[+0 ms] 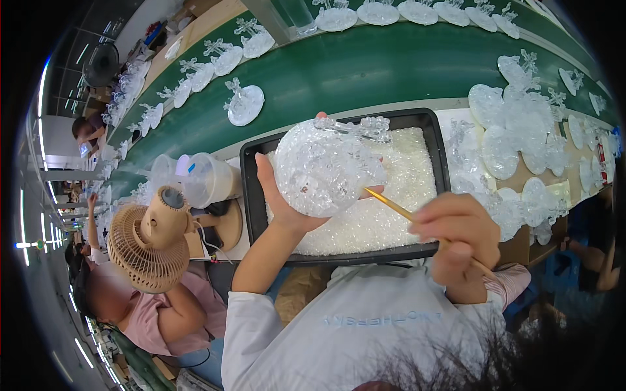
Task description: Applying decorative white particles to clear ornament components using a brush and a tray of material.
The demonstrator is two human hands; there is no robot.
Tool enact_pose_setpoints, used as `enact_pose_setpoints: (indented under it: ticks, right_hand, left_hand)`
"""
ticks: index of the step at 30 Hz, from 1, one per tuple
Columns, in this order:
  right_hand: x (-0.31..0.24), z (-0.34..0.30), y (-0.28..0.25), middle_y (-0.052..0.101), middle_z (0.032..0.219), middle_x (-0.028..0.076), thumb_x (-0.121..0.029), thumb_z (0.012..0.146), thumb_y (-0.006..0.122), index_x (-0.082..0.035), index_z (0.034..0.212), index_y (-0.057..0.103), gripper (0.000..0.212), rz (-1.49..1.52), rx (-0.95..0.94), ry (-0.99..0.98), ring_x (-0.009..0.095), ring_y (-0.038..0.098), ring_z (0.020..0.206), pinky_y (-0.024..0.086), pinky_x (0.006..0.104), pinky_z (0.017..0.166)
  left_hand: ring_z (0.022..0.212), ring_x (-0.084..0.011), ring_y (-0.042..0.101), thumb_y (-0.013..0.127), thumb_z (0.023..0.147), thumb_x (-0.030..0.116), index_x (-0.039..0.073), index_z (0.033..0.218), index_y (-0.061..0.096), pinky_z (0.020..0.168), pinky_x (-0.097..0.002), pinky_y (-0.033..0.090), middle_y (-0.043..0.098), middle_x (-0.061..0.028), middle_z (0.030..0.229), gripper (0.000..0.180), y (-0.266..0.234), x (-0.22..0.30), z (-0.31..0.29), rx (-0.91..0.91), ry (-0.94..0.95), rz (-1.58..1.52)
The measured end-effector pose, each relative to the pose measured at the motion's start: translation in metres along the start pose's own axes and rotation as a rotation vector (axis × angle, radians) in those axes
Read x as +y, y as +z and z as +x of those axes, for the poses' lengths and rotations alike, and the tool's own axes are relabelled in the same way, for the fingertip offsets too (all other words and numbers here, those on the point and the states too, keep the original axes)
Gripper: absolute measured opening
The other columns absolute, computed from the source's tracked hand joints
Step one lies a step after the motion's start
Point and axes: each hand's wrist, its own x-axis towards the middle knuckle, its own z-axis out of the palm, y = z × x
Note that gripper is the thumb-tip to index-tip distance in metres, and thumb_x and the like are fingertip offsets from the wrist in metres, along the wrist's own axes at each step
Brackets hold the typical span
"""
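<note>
My left hand [287, 210] is closed round a round white piece [326, 173], holding it from below over a black tray [442, 156]. Clear, glittering grains cover the piece, and a clear crystal-like cross [372, 128] sticks out at its far edge. My right hand [462, 228] pinches a slim brush-like stick [398, 208] with a gold front part. Its tip meets the piece's right edge or hovers just beside it; I cannot tell which. White sparkling granules [404, 176] fill the tray beneath both.
Similar pieces with crosses [244, 105] stand on the green conveyor belt [365, 75], with a pile of more [515, 124] to the right. Clear plastic containers [212, 179] and a beige fan [150, 241] stand left. A co-worker in pink [176, 319] sits beside me.
</note>
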Motion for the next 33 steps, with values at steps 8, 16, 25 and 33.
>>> enact_pose_setpoints:
  ticks: [8,16,25,33]
  right_hand:
    - [0.021,0.018,0.026,0.068,0.084,0.019,0.006,0.077,0.063,0.003,0.089,0.062,0.013,-0.111,-0.209,-0.064,0.025,0.07,0.07,0.057,0.0299,0.061]
    - [0.024,0.015,0.038,0.068,0.087,0.022,0.008,0.074,0.061,0.002,0.088,0.059,0.016,0.103,-0.239,-0.071,0.024,0.07,0.065,0.059,0.0317,0.059]
    - [0.025,0.014,0.037,0.068,0.09,0.023,0.008,0.078,0.061,0.002,0.091,0.057,0.014,0.108,-0.222,-0.049,0.024,0.071,0.066,0.06,0.0323,0.058]
    - [0.021,0.008,0.028,0.068,0.092,0.02,0.007,0.078,0.06,0.002,0.091,0.057,0.014,0.087,-0.244,-0.022,0.024,0.071,0.067,0.06,0.0328,0.059]
  left_hand:
    - [0.137,-0.0566,0.029,0.045,0.073,0.09,0.031,0.157,0.016,0.102,-0.0755,0.032,0.021,-0.0234,0.158,0.106,-0.012,0.0,0.001,-0.033,0.025,-0.026]
    - [0.14,-0.0453,0.031,0.056,0.073,0.083,0.034,0.157,0.007,0.105,-0.071,0.035,0.021,-0.0209,0.158,0.109,-0.019,-0.001,0.001,-0.002,0.058,0.093]
    - [0.139,-0.0504,0.031,0.06,0.068,0.084,0.027,0.158,0.004,0.101,-0.0691,0.04,0.019,-0.0288,0.157,0.12,-0.015,0.0,0.001,0.016,0.115,0.24]
    - [0.137,-0.0559,0.03,0.058,0.067,0.087,0.023,0.159,0.004,0.1,-0.0664,0.042,0.016,-0.037,0.154,0.124,-0.013,-0.001,0.0,-0.023,0.152,0.199]
